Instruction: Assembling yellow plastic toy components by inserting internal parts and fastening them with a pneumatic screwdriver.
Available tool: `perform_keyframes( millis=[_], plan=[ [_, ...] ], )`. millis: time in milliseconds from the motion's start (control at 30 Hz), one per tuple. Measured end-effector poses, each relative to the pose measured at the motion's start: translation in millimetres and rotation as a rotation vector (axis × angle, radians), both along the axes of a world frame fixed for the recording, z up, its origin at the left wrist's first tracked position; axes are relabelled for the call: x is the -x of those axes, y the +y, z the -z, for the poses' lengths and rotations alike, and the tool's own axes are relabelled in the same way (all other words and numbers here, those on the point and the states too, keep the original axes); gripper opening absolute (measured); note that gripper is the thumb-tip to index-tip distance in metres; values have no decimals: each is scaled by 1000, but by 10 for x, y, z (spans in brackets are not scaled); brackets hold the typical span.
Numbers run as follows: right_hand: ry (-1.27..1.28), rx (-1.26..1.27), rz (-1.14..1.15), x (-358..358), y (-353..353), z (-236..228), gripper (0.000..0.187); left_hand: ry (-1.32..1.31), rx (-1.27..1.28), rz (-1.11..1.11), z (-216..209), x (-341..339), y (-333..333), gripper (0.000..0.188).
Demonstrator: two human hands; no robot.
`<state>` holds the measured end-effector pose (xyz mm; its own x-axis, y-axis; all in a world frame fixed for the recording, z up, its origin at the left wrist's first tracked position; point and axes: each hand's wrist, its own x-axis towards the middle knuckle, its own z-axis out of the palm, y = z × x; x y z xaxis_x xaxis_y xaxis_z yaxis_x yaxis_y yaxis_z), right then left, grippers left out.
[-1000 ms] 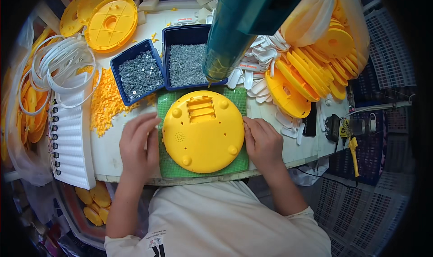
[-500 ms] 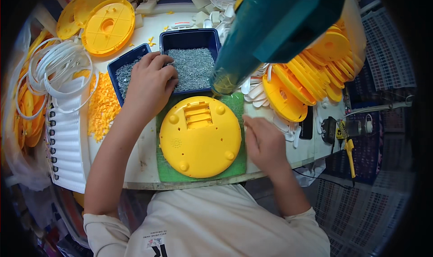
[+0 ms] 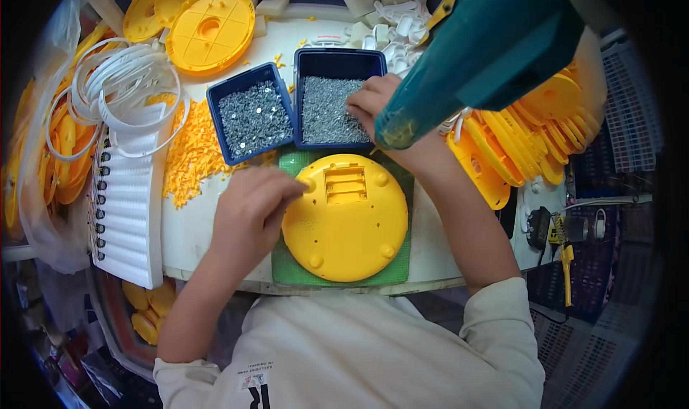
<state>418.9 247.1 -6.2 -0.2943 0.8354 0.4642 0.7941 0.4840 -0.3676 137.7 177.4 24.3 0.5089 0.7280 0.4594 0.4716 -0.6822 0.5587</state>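
Observation:
A round yellow plastic housing (image 3: 344, 229), with an open battery compartment facing up, lies on a green mat (image 3: 282, 272). At its upper left edge is my left hand (image 3: 255, 204); thumb and forefinger are pinched together over the rim, and anything between them is too small to make out. My right hand (image 3: 379, 106) reaches over the right side of the larger blue bin (image 3: 339, 53), which holds small silvery screws (image 3: 326, 107). Its fingers are curled down, and what they hold is hidden. A teal tapered power tool (image 3: 459, 71) hangs in front, covering part of this hand.
A smaller blue bin (image 3: 215, 122) of silvery metal parts stands beside the larger one. Small yellow pieces (image 3: 190, 161) are heaped at left, near a white ribbed tray (image 3: 133, 215) and white rings (image 3: 118, 78). Yellow discs (image 3: 517, 143) are stacked at right.
My left hand has left the bins and come down to the housing's left edge. My right hand has moved from beside the housing up to the larger bin. The whole view has shifted.

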Motion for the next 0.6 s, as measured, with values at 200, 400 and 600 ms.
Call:
perform_keyframes(
  millis=[200,400,600],
  plan=[
    [-63,107,151,-83,-131,13,11,-48,126,183,197,243,-576,26],
    [134,93,160,-103,-670,-370,17,-8,16,215,359,113,-820,23],
    [588,489,296,-75,-1843,-493,13,37,76,188,336,99,-808,34]
  ],
)
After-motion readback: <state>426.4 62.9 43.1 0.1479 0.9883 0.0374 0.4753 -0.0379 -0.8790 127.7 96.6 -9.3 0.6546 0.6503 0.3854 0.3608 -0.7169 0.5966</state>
